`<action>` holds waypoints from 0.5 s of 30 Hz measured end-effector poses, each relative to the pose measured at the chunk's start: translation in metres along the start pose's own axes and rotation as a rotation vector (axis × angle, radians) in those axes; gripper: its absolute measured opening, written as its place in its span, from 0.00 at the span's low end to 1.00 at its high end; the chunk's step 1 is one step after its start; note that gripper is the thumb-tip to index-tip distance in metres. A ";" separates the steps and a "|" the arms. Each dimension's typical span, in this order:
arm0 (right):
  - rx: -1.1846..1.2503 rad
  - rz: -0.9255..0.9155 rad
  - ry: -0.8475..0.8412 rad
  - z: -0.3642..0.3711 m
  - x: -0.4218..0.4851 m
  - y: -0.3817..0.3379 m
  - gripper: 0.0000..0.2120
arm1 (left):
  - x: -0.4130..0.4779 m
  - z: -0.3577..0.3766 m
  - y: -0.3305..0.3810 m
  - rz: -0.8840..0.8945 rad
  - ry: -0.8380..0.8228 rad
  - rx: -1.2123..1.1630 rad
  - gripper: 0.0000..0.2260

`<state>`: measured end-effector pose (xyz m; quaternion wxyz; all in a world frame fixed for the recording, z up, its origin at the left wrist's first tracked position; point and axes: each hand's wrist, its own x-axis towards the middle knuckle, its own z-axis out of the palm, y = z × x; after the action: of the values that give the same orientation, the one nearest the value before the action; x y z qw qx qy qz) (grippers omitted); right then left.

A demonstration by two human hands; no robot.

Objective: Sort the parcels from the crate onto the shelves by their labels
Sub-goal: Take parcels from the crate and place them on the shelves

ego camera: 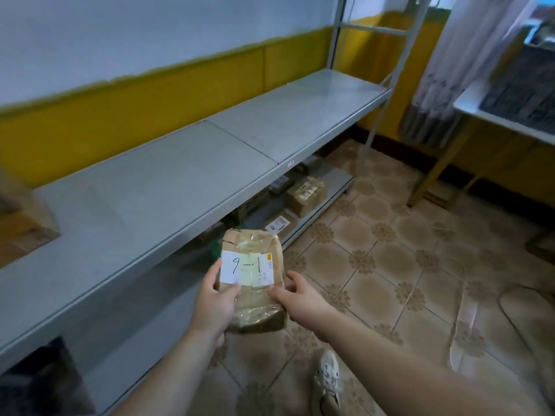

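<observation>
Far left, cropped by the frame edge and blurred: a brown box (21, 232) on the grey metal shelf (150, 181). Beneath that board at bottom left, a dark shape, too murky to identify. Centre: 1 brown taped parcel (258, 307), held in the air just in front of the shelving and above the tiled floor (390, 265), gripped by 2 hands. Left hand (214, 301) clasped on the parcel's left edge, thumb laid over a corner of the white label (240, 265) handwritten "9-1"; smaller print there unreadable. Right hand (300, 298) curled round the right edge, thumb on top; underside of the parcel out of sight. Behind, on the lower shelf, several more boxes (306, 195), largely hidden by the board above. Below the wrists, 1 pale shoe (327, 376). Far right, a white table (480, 115) cut off by the frame, its dark load blurred, beside a pale curtain (450, 70).
</observation>
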<state>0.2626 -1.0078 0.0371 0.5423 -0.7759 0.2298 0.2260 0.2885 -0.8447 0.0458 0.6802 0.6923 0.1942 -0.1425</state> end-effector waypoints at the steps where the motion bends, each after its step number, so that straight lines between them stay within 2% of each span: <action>1: -0.012 0.003 -0.031 -0.002 0.014 -0.003 0.37 | 0.010 0.003 -0.002 -0.010 0.022 -0.004 0.25; 4: -0.039 0.019 -0.128 -0.009 0.055 -0.013 0.32 | 0.037 0.013 -0.006 -0.046 0.112 -0.035 0.25; 9: -0.146 0.037 -0.277 -0.024 0.130 -0.020 0.30 | 0.083 0.037 -0.020 -0.104 0.256 -0.082 0.26; 11: -0.172 0.059 -0.302 -0.022 0.160 -0.019 0.32 | 0.103 0.041 -0.033 -0.146 0.304 -0.094 0.26; 15: -0.162 0.083 -0.348 0.004 0.222 -0.006 0.41 | 0.149 0.038 -0.071 -0.187 0.366 -0.098 0.25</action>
<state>0.4414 -1.0266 -0.0929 0.5000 -0.7559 0.1455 0.3968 0.3900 -0.8713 -0.0869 0.6504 0.6516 0.3846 -0.0672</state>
